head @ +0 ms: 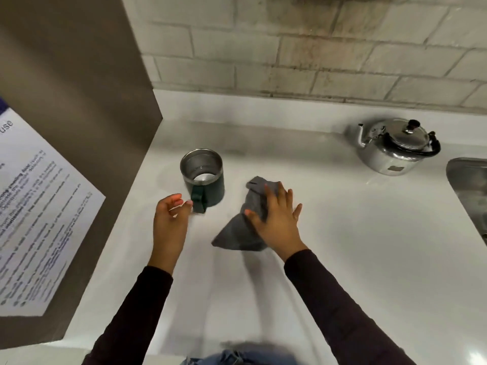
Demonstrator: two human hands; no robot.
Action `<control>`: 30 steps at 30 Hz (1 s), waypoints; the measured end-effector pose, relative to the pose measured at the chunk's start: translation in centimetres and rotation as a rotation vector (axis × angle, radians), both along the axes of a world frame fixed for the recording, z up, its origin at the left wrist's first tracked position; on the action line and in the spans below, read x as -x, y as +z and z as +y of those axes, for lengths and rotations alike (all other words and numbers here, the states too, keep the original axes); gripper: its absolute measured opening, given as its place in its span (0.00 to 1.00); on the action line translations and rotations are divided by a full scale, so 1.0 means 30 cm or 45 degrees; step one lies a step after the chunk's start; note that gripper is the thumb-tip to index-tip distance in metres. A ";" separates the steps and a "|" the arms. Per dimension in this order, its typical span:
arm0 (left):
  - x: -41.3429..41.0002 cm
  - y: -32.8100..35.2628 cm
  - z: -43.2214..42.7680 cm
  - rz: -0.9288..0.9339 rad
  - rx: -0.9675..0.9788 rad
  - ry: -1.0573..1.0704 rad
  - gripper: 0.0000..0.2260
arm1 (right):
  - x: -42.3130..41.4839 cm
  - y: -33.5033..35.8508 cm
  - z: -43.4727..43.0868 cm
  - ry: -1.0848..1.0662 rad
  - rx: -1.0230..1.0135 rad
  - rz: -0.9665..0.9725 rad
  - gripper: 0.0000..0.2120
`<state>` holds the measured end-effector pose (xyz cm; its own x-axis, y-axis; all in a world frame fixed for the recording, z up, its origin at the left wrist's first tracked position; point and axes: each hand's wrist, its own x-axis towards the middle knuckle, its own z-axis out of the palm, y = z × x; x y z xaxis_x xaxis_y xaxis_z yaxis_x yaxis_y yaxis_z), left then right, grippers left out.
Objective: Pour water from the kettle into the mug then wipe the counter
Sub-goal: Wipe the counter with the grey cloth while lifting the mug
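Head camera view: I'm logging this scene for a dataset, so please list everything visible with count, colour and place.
Mug: one, dark green, steel inside, counter left of centre.
Cloth: one, grey, under the right hand.
Kettle: one, silver, black handle, far right.
Sink: one, steel, right edge.
Notice: one, white, on the brown panel, left.
Counter: one, white.
Tiled wall: one, pale, behind.
Left hand: open, beside the mug handle.
Right hand: flat on the cloth.
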<state>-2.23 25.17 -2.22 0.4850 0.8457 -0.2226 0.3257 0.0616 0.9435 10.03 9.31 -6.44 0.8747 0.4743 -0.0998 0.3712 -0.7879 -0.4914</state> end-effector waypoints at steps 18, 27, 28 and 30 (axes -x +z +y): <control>-0.079 0.029 0.118 -0.237 0.471 -0.296 0.17 | -0.219 -0.085 0.329 -0.028 -0.462 0.523 0.22; 0.049 0.094 0.182 -0.262 0.338 -0.225 0.19 | 0.022 -0.190 0.299 0.577 0.263 -0.241 0.27; 0.061 0.096 0.186 -0.266 0.349 -0.225 0.19 | 0.012 -0.190 0.278 0.547 0.257 -0.224 0.27; 0.082 0.101 0.191 -0.274 0.365 -0.218 0.18 | -0.043 -0.184 0.246 0.451 0.249 -0.207 0.27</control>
